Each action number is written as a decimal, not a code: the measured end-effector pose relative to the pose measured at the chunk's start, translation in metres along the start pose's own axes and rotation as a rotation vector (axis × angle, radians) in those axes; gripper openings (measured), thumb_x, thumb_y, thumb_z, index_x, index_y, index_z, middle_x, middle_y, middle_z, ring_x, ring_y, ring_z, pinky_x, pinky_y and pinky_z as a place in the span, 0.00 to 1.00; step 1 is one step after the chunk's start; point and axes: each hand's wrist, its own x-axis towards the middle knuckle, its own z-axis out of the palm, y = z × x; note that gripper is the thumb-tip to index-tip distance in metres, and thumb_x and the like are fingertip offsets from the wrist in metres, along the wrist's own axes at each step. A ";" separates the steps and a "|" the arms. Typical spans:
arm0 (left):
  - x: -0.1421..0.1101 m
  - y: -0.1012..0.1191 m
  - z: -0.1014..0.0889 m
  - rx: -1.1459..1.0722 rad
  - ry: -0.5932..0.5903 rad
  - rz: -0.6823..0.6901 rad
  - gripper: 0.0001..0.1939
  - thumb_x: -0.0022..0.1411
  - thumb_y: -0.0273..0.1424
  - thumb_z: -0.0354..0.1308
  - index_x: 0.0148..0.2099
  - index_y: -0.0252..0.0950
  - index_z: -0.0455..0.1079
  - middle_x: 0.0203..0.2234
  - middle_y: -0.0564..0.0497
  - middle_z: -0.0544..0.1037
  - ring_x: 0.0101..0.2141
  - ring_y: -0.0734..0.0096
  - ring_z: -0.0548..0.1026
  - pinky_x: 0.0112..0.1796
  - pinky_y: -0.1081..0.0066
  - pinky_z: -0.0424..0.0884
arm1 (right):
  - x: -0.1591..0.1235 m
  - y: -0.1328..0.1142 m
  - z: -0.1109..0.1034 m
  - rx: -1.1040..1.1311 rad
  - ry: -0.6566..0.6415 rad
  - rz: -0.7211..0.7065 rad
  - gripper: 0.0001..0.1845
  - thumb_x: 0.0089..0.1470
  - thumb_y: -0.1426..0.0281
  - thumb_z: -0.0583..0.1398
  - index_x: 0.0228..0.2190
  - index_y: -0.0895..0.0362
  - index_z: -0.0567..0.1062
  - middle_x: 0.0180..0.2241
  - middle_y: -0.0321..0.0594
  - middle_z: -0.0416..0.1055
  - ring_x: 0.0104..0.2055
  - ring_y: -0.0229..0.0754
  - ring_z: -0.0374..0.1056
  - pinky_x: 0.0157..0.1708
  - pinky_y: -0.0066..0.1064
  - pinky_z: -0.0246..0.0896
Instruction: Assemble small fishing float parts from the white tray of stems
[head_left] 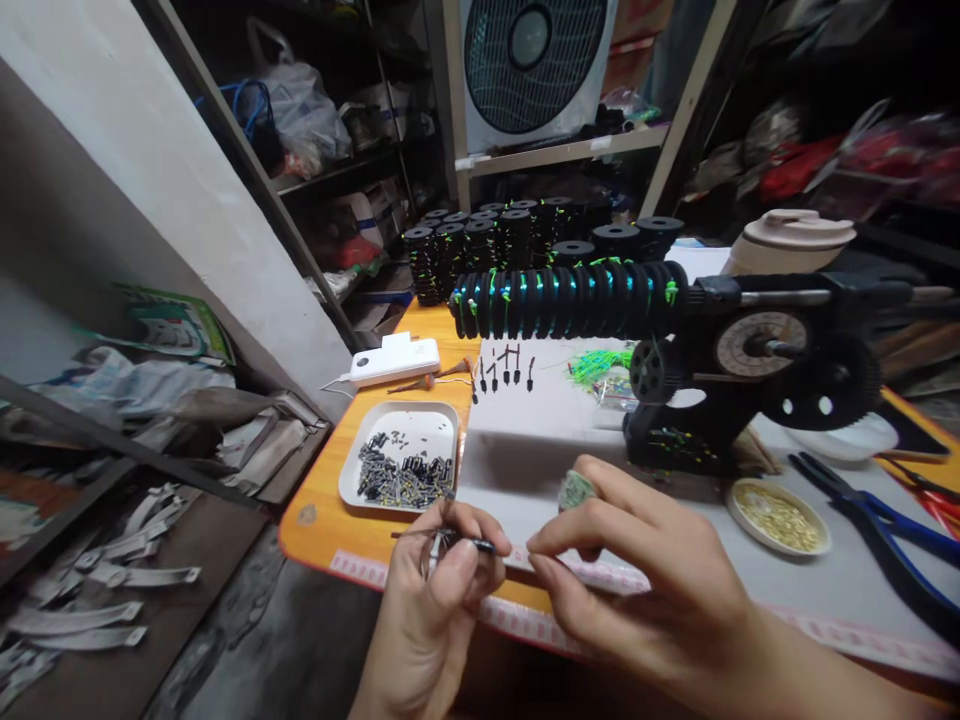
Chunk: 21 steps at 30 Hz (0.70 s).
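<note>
My left hand [435,590] is closed in a pinch on a small dark rod-shaped piece [465,543] held level over the table's front edge. My right hand [645,580] pinches its fingertips together right beside the end of that piece, and a small greenish spool [576,490] sits tucked against its index finger. Just beyond my left hand lies a white tray [420,425] with several small dark pieces. A few finished dark pieces with green tips [504,372] stand in a row on the white mat [525,440].
A black winding machine [750,370] carries a row of black spools with green line [570,298]. More stacked spools [480,250] stand behind. A dish of gold bits [778,515], blue-handled pliers [877,520], a white power bank [395,360] and a fan [534,60] are around.
</note>
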 end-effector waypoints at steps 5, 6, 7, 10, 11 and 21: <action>-0.001 -0.001 0.004 0.012 0.068 0.038 0.11 0.51 0.31 0.74 0.32 0.34 0.75 0.30 0.52 0.75 0.24 0.82 0.64 0.31 0.79 0.66 | 0.004 -0.003 0.000 0.004 0.003 -0.017 0.07 0.56 0.81 0.59 0.29 0.59 0.73 0.23 0.35 0.65 0.26 0.35 0.56 0.25 0.27 0.53; -0.002 -0.001 0.005 0.004 0.076 0.035 0.11 0.51 0.30 0.74 0.32 0.34 0.75 0.30 0.52 0.76 0.23 0.83 0.64 0.30 0.79 0.66 | 0.004 -0.003 0.001 0.004 0.001 -0.018 0.07 0.56 0.81 0.59 0.29 0.59 0.73 0.23 0.36 0.65 0.26 0.35 0.56 0.25 0.27 0.53; -0.002 -0.001 0.006 -0.001 0.079 0.034 0.11 0.51 0.30 0.74 0.32 0.35 0.75 0.29 0.52 0.76 0.23 0.83 0.65 0.30 0.79 0.66 | 0.003 -0.002 0.001 0.005 -0.003 -0.020 0.06 0.56 0.80 0.59 0.30 0.59 0.74 0.23 0.36 0.65 0.26 0.35 0.56 0.25 0.27 0.53; -0.003 -0.001 0.009 0.033 0.061 0.045 0.11 0.51 0.32 0.74 0.31 0.35 0.75 0.25 0.52 0.74 0.25 0.79 0.68 0.30 0.79 0.68 | 0.001 0.000 0.001 0.021 -0.007 -0.022 0.05 0.57 0.80 0.60 0.31 0.59 0.73 0.24 0.36 0.65 0.26 0.35 0.56 0.26 0.28 0.54; -0.003 -0.001 0.009 0.051 0.065 0.045 0.12 0.50 0.33 0.74 0.30 0.35 0.75 0.24 0.53 0.73 0.27 0.77 0.69 0.31 0.79 0.69 | 0.000 0.001 0.001 0.026 -0.010 -0.018 0.05 0.57 0.80 0.60 0.32 0.59 0.73 0.24 0.36 0.65 0.27 0.35 0.56 0.27 0.28 0.54; -0.002 0.000 0.004 0.045 0.141 0.005 0.13 0.46 0.34 0.76 0.27 0.34 0.77 0.25 0.55 0.68 0.24 0.81 0.65 0.28 0.80 0.66 | -0.004 0.001 0.000 0.036 -0.031 -0.002 0.05 0.58 0.79 0.61 0.33 0.58 0.72 0.25 0.35 0.66 0.27 0.35 0.57 0.27 0.28 0.55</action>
